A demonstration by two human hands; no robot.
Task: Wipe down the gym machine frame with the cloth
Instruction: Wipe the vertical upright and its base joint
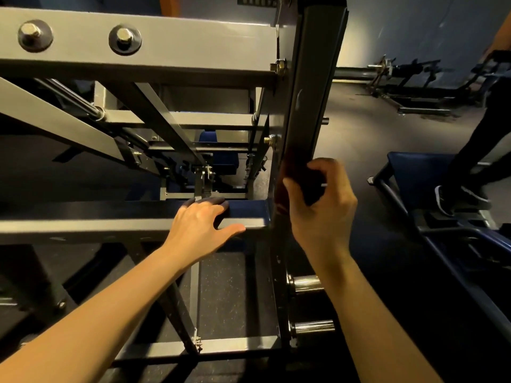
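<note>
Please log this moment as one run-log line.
left hand braced on crossbar | right hand pressing dark cloth on upright

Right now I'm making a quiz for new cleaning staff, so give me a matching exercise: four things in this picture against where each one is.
1 left hand
2 right hand
3 bolts
4 chrome pegs

A low on the upright post
B on the top beam
C resting on the horizontal bar
D holding the cloth against the upright post

Pairs: 1-C, 2-D, 3-B, 4-A
</note>
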